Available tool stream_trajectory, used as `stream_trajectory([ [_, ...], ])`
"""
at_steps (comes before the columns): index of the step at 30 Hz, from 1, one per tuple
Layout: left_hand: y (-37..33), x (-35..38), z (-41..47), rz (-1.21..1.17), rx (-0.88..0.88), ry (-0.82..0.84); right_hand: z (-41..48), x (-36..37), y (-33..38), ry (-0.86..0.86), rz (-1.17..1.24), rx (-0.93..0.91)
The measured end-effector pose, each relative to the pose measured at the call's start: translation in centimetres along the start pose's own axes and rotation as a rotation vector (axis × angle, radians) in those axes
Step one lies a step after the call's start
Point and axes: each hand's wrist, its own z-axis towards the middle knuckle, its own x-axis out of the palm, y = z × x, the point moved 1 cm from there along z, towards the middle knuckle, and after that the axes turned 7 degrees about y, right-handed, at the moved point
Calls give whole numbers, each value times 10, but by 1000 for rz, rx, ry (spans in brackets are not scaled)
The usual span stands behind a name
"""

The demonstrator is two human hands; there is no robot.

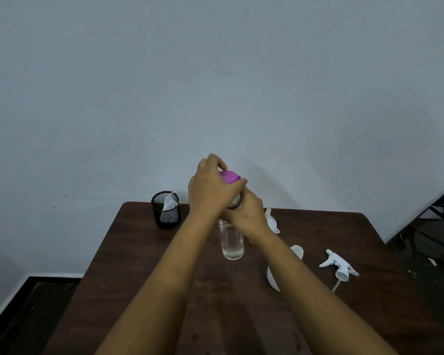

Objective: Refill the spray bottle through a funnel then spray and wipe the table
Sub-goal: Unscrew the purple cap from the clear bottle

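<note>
Above the table's far middle I hold a container with a purple cap (230,176). My left hand (210,190) grips the cap from above. My right hand (246,213) is wrapped round the container's body just below, which hides most of it. Under my hands a clear spray bottle (232,243) stands upright on the brown table (144,265) without its head, a little liquid at its bottom. The white spray head (340,266) lies on its side to the right, its dip tube pointing toward me. A small white funnel (271,221) lies behind my right wrist.
A black mesh cup (166,213) holding a white cloth stands at the table's far left corner. Another white plastic piece (273,279) lies partly hidden under my right forearm. A pale wall rises right behind the table. Dark floor shows to either side.
</note>
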Motion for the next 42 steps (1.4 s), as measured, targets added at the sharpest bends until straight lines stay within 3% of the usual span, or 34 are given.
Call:
stream_trajectory([
  [2,-10,2,-2,44,-24,-64,-1,2,3,-43,-106,-25],
  [6,-29,4,-6,-129,16,98,3,0,5,-91,-293,-37],
  [9,-29,-3,-15,-239,38,185,1,-11,6,-146,-142,-9],
  [13,-15,-20,-18,-472,-11,68,-6,-20,4,-156,41,-14],
  [20,-21,-2,-12,-318,132,130,-15,-15,9,-25,-1,8],
  [23,-25,7,-16,-323,112,127,-17,-13,6,-50,18,25],
  [26,-22,4,-20,-298,96,240,-19,-15,-4,-90,49,24],
  [29,-12,-7,-24,-417,52,317,-23,-20,-13,-130,126,33],
  [42,-5,30,-22,-379,82,304,-36,-27,-32,-146,197,90],
])
